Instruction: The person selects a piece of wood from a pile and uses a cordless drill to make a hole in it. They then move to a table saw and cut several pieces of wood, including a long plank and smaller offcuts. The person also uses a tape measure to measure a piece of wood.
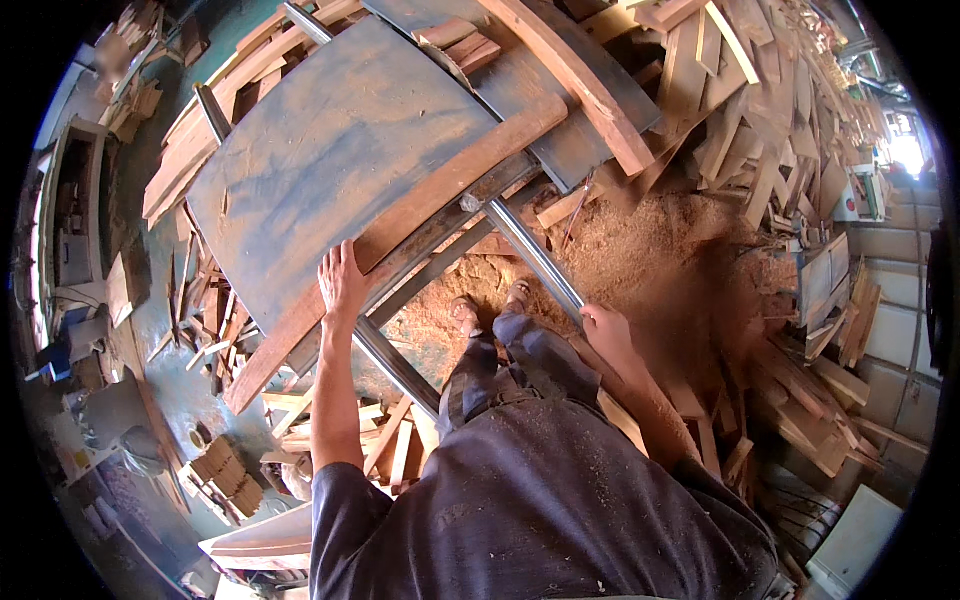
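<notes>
A long reddish-brown wooden plank (455, 175) lies along the near edge of a wide flat metal table (330, 130) dusted with sawdust. My left hand (343, 285) is laid across the plank's left half, fingers close together and bent over its far edge. Two shiny metal rails stick out from the table toward me. At the near end of the right-hand rail (535, 255), my right hand (607, 333) is closed around the metal; its underside fingers are partly hidden. The left-hand rail (395, 365) runs below my left wrist, untouched.
Another long plank (575, 80) and short wood pieces (460, 45) rest on the table's far right. Offcuts (760, 100) are heaped at the right, with more scraps at the left. Sawdust (640, 240) covers the floor around my feet. Stacked blocks (222, 478) stand at lower left.
</notes>
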`<state>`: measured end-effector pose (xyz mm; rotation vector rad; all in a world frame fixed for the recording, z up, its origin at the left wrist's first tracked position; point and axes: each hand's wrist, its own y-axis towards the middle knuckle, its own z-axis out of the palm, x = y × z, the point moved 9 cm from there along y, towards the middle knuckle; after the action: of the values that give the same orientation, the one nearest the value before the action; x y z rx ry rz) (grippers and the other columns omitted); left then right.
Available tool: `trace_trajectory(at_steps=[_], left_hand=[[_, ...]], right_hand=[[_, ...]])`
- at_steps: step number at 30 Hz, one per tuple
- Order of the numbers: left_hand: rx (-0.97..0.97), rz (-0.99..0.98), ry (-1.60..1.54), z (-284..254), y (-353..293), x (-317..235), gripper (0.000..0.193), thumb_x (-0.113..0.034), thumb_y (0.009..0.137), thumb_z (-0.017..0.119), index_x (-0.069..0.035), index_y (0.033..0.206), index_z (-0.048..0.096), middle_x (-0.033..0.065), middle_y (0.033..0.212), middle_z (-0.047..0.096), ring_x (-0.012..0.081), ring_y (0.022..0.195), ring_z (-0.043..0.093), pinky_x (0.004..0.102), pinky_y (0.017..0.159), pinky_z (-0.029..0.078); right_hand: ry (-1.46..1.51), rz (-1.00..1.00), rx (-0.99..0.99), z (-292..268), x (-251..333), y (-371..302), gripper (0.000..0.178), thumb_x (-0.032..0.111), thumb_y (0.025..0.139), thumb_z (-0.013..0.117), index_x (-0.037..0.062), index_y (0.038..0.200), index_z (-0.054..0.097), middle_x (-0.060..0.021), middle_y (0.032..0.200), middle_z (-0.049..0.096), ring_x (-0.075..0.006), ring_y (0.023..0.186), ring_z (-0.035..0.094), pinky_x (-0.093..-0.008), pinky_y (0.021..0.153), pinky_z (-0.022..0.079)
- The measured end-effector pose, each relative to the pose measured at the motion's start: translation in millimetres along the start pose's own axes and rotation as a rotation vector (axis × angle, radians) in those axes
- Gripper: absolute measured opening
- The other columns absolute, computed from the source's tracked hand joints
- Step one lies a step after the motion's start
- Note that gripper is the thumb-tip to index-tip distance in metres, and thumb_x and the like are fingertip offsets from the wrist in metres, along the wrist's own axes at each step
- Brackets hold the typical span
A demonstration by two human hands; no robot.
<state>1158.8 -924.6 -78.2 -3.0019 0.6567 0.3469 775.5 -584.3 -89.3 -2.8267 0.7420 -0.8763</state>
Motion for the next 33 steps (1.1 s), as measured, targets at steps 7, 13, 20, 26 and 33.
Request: trace_trajectory(at_steps=[7,13,20,26,33], left_hand=[[0.067,-0.001,-0.011,-6,-5,2,0.088,-0.056,0.070,0.085,0.000,0.130,0.055,0.0208,0.123,0.062,0.0382,0.117,0.057,0.0492,0.102,0.044],[0.162,-0.075,0.065,7,-21,34,0.083,-0.045,0.075,0.084,0.000,0.136,0.049,0.0216,0.130,0.058,0.0393,0.122,0.053,0.0496,0.104,0.041],[0.114,-0.064,-0.005,15,-10,14,0.082,-0.043,0.077,0.084,0.000,0.138,0.047,0.0212,0.134,0.055,0.0399,0.124,0.051,0.0511,0.105,0.040],[0.027,0.038,0.104,19,17,-32,0.086,-0.049,0.077,0.083,0.000,0.138,0.047,0.0204,0.139,0.052,0.0389,0.126,0.050,0.0506,0.106,0.039],[0.022,-0.006,0.161,28,23,-33,0.091,-0.061,0.074,0.079,-0.002,0.137,0.049,0.0176,0.137,0.054,0.0374,0.124,0.052,0.0503,0.104,0.039]], right_hand=[[0.081,0.034,-0.060,-8,-8,-5,0.018,0.010,0.088,0.062,0.0063,0.104,0.070,-0.0204,0.096,0.070,-0.0419,0.089,0.067,-0.0486,0.075,0.053],[0.074,0.169,-0.061,-8,-65,-26,0.016,0.010,0.089,0.062,0.0082,0.103,0.071,-0.0208,0.095,0.070,-0.0418,0.088,0.068,-0.0501,0.071,0.053],[0.144,0.106,0.042,9,-56,-5,0.019,0.010,0.090,0.061,0.0065,0.107,0.070,-0.0195,0.094,0.071,-0.0398,0.086,0.069,-0.0480,0.072,0.054],[0.203,0.081,0.046,-8,-32,24,0.019,0.010,0.090,0.062,0.0079,0.107,0.070,-0.0202,0.094,0.071,-0.0407,0.084,0.069,-0.0481,0.071,0.054],[0.156,0.091,0.023,3,-64,13,0.018,0.008,0.088,0.063,0.0089,0.104,0.070,-0.0212,0.088,0.069,-0.0425,0.082,0.068,-0.0481,0.069,0.053]])
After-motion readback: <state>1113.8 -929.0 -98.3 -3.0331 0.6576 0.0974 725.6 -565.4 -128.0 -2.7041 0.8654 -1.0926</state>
